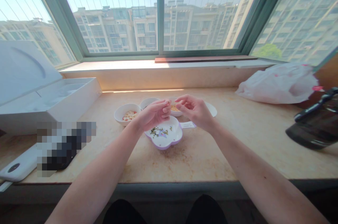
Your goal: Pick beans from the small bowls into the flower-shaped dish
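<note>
My left hand (156, 113) hovers above the purple-rimmed, flower-shaped bowl (173, 139), its fingers curled in and the fingertips pinched together. What lies in them is too small to make out. Facing it, my right hand (194, 109) has its thumb and index finger drawn close, nearly at the left fingertips; anything between them is hidden. Small green beans (157, 132) lie in the flower-shaped bowl, mostly to its left. Behind stand a white bowl (118, 114) with pale and reddish pieces, another white bowl (148, 101) partly covered by my left hand, and a bowl of yellow grains (174, 108).
A white plate (212, 109) shows behind my right hand. At the left are an open white box (79, 92) and a white device (22, 162) beside a blurred dark object. To the right lie a plastic bag (280, 83) and a dark container (314, 129).
</note>
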Available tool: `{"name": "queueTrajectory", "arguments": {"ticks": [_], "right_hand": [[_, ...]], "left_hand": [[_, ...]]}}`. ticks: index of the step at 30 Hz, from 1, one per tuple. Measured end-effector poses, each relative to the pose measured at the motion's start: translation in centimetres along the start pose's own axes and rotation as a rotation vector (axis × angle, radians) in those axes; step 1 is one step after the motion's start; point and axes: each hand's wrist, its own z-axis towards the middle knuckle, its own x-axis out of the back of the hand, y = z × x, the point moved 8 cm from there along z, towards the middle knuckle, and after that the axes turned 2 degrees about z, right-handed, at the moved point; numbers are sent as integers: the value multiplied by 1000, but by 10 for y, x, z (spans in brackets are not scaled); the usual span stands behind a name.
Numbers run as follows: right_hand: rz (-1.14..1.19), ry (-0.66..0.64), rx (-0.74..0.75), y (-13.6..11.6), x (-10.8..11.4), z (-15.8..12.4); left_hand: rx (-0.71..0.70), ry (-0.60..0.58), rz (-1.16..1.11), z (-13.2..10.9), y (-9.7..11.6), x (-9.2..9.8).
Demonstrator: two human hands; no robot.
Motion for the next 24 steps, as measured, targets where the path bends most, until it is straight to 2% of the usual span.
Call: {"name": "queueTrajectory", "arguments": {"ticks": [4,7,12,17,20,22,24], "right_hand": [[117,-72,-21,3,-12,-2],[130,-80,-37,8,-15,-2],[-10,-46,-49,12,-9,0],[-168,-45,23,9,-7,2],[-270,-51,31,12,-6,4],[-334,-25,4,17,-1,6],[-398,29,-23,21,10,9]], "left_hand": [[45,-13,-8,3,-11,2],[64,-8,-7,5,-17,5],[95,48,29,9,-24,11],[83,112,114,10,-24,14],[46,180,396,9,-18,18],[9,229,766,6,-12,20],[-38,220,1189,5,-7,16]]}}
